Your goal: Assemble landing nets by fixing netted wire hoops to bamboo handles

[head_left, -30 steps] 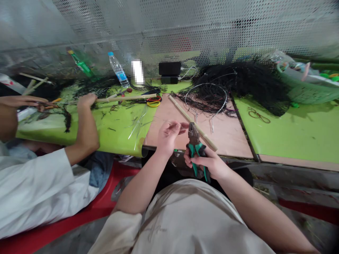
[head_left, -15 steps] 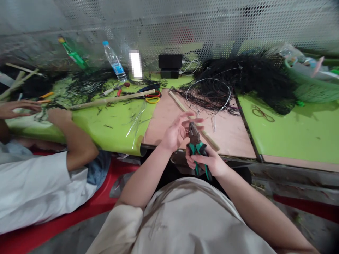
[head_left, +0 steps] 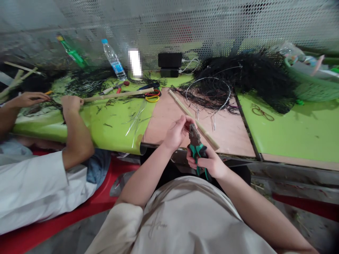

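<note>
My right hand is wrapped round the green and black handles of a pair of pliers, whose metal jaws point up and away from me. Close to the left of the jaws, my left hand has its fingers curled together. A thin piece of wire seems to run between those fingers and the jaws, too small to make out well. Beyond both hands a pale wooden stick lies slanting on the pinkish board. A loop of silvery wire rests on black strands further back.
At the left, a co-worker's hands are at another stick and black strands. Scissors, a water bottle and a green bottle stand or lie behind. A green basket is at the right.
My left hand's fingers have gone from spread to curled together beside the jaws. The pliers have barely moved. The co-worker's nearer hand has shifted right, onto the end of the stick.
</note>
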A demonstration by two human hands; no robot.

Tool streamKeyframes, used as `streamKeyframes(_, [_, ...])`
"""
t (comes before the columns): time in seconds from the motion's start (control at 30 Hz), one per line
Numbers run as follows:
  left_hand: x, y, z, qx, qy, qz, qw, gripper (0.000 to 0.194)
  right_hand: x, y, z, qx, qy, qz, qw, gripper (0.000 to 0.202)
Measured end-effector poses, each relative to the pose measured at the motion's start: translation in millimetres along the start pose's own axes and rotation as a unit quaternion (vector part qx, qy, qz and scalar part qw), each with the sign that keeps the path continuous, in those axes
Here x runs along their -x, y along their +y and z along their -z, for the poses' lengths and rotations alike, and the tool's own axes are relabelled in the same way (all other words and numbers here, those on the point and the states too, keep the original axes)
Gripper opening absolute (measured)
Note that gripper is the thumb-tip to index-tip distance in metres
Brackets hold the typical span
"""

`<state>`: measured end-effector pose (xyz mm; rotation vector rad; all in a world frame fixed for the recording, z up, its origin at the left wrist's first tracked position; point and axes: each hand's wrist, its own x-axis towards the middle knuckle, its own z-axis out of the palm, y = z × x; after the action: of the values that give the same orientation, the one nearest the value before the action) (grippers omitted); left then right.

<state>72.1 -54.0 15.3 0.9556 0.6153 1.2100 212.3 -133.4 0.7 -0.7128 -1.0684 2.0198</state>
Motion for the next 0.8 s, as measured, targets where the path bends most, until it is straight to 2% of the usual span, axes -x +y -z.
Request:
streamKeyframes(0.2, [1.3,-1.6,-1.7,0.017,0.0,-0.008,1.0,0.049,-0.4,4.7,6.7,-0.013,-0.02,0.002,1.0,0.029])
streamKeyframes(0.43, [4.0,3.9,-10.0,0.05,0.002,-0.011,0.999,0.042,1.0,0.5,4.5,-0.064,-0.055,0.02,0.996,0.059])
streamKeyframes(0.57, [3.4,6.6,-9.7,0.034,0.024,0.005,0.999,0.044,5.9,-5.0,3.2,0.024,0.023,0.013,0.999,0.05])
streamKeyframes(0.63, [2.5,6.5,-8.0,0.032,0.019,-0.006,0.999,0.044,8.4,-6.7,3.1,0.087,0.056,0.01,0.995,0.045])
streamKeyframes(0.8, [1.1,5.6,-6.3,0.025,0.015,-0.018,0.999,0.045,9.8,-10.3,-0.5,0.134,0.049,0.007,0.99,0.047])
